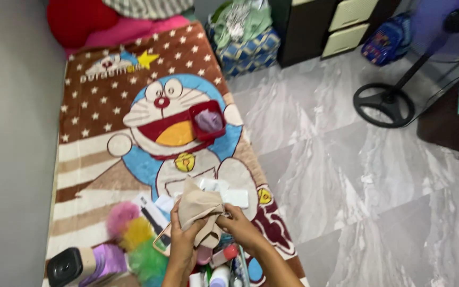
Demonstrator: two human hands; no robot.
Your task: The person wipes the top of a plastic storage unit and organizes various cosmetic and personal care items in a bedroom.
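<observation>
Both my hands hold a crumpled beige cloth [200, 204] above the near end of a brown cartoon-cat blanket [107, 106]. My left hand [181, 242] grips the cloth from below on its left side. My right hand [240, 226] pinches its right side. Under my hands lies a cluster of small bottles and tubes [216, 266], partly hidden. White packets [224, 191] lie just beyond the cloth.
A red square container [207, 121] with a purple item sits mid-blanket. A multicoloured fluffy duster [134, 236] and a black-ended device [70, 266] lie at the near left. A grey wall runs along the left. Marble floor [346, 175], a fan base [383, 103], cabinets and bags are to the right.
</observation>
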